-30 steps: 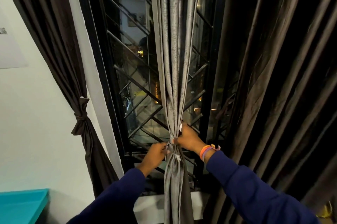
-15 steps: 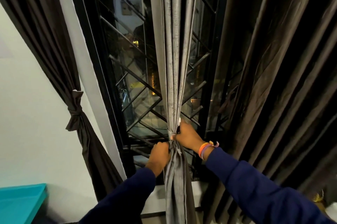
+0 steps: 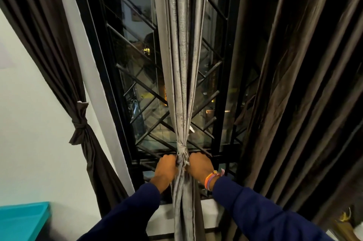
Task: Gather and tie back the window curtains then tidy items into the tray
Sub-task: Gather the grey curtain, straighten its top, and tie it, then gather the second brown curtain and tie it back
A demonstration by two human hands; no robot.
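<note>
A grey curtain (image 3: 181, 68) hangs gathered in front of the black window grille (image 3: 135, 76), cinched by a knotted tie (image 3: 181, 147). Just under that knot, the left hand (image 3: 167, 168) and the right hand (image 3: 200, 165) grip the bunched fabric from either side, fingers curled into it. Coloured bands (image 3: 211, 179) circle the right wrist. A dark brown curtain (image 3: 78, 123) at the left is tied back, another (image 3: 294, 83) hangs loose at the right. A teal surface (image 3: 21, 219) sits bottom left.

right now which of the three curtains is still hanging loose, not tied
The dark brown curtain on the right; the grey middle one and the dark left one are each knotted.
</note>
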